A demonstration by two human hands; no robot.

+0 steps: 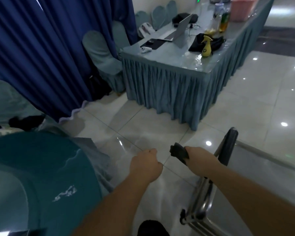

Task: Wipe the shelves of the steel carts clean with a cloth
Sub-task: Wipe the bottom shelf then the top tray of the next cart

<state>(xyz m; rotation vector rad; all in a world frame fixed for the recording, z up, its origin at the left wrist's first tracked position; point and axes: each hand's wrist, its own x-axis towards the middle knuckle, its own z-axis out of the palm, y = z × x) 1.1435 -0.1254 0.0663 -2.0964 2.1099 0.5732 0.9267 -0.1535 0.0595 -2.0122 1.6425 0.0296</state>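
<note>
The left hand is hanging over the tiled floor with its fingers clenched into a loose fist, grasping nothing that can be seen. Just to its right, the right hand is gripping a dark folded cloth, fingers curled round it, so that a wad is sticking out toward the left hand. Further right, the steel cart is standing at the frame's lower right edge, its dark handle bar rising just beside the right wrist and its top shelf stretching away to the right.

The cloth is not touching the cart, so the step in hand seems to be bringing it to the shelf. To do that well, the person is probably best turning right and laying the cloth flat on the steel rather than keeping it bunched. The free left hand could be steadying the handle bar so the cart is not rolling under pressure. Long overlapping strokes from the far edge toward the body, reaching into the rims and corners, should be leaving no strip missed. The lower shelves are not in view.
</note>
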